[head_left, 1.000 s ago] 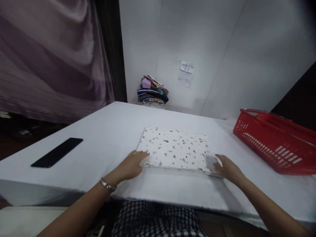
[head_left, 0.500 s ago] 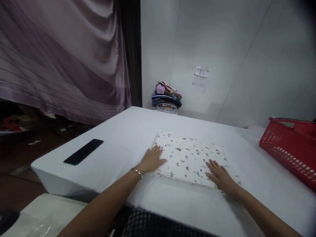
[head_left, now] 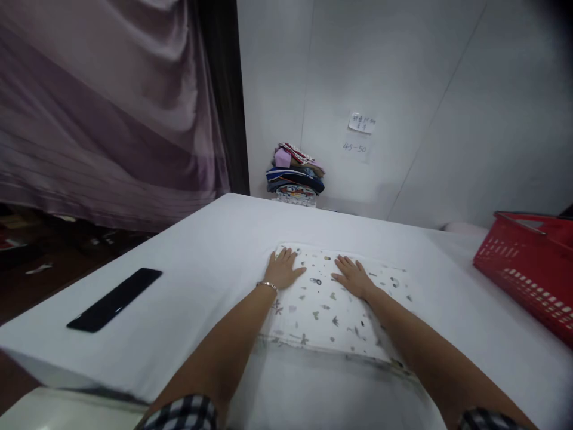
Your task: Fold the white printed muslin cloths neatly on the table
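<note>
A folded white cloth with small dark prints (head_left: 333, 310) lies flat on the white table (head_left: 201, 263) in front of me. My left hand (head_left: 283, 269) rests palm down on its far left part, fingers spread, a thin bracelet at the wrist. My right hand (head_left: 353, 276) lies flat on the cloth's far middle, fingers stretched out. Both hands are open and hold nothing. My forearms reach over the near half of the cloth.
A black phone (head_left: 115, 299) lies near the table's left edge. A red plastic basket (head_left: 528, 272) stands at the right. A pile of folded clothes (head_left: 294, 174) sits at the far edge against the white wall. A purple curtain (head_left: 102, 113) hangs at left.
Both hands have slid from the cloth's near edge to its far part and come closer together. The view has shifted a little.
</note>
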Available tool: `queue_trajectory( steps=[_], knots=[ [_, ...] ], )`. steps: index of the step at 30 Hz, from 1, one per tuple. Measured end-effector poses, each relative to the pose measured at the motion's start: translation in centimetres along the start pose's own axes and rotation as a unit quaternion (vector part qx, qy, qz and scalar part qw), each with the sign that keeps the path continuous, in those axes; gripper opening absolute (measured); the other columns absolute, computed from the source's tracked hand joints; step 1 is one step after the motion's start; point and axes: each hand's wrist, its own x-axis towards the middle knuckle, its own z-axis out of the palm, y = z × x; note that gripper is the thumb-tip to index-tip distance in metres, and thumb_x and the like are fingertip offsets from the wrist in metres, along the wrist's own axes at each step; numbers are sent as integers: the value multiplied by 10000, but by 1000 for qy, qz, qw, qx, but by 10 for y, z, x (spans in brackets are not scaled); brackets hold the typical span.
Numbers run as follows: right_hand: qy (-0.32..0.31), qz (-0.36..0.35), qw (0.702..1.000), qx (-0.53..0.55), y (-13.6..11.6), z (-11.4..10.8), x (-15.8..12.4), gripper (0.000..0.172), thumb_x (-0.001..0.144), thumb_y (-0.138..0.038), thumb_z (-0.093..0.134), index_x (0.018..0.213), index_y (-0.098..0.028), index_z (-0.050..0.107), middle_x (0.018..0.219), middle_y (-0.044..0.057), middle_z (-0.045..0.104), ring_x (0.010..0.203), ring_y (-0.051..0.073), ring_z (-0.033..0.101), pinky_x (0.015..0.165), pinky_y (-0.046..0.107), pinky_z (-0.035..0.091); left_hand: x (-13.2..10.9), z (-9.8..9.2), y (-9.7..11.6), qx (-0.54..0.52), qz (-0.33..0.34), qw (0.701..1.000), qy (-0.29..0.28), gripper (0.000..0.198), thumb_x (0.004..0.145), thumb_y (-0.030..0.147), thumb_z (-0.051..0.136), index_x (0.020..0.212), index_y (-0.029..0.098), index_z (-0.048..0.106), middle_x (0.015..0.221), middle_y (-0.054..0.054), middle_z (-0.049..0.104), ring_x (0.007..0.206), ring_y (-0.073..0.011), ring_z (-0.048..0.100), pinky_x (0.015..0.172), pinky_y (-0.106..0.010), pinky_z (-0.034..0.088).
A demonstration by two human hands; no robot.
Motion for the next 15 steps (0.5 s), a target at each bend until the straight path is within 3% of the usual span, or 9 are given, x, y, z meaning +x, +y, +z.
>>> queue_trajectory(
  steps=[4,15],
  knots=[
    [4,1,1000,4,11,9,4,713,879,-641,173,1453,-220,207,1527,41,93,1401,220,42,1116,461,33,-2,7,-6,10,17,1000,21,781,834,679,162,1404,165,305,1500,-106,215,1391,-270,119,1109,-523,80],
    [-23,-6,999,41,3,-7,14,784,847,-696,114,1464,-214,160,1530,38,36,1402,214,-18,1110,452,-26,3,7,0,67,8,997,47,723,856,625,199,1399,164,324,1482,-86,268,1382,-277,165,1095,-552,120]
  ],
)
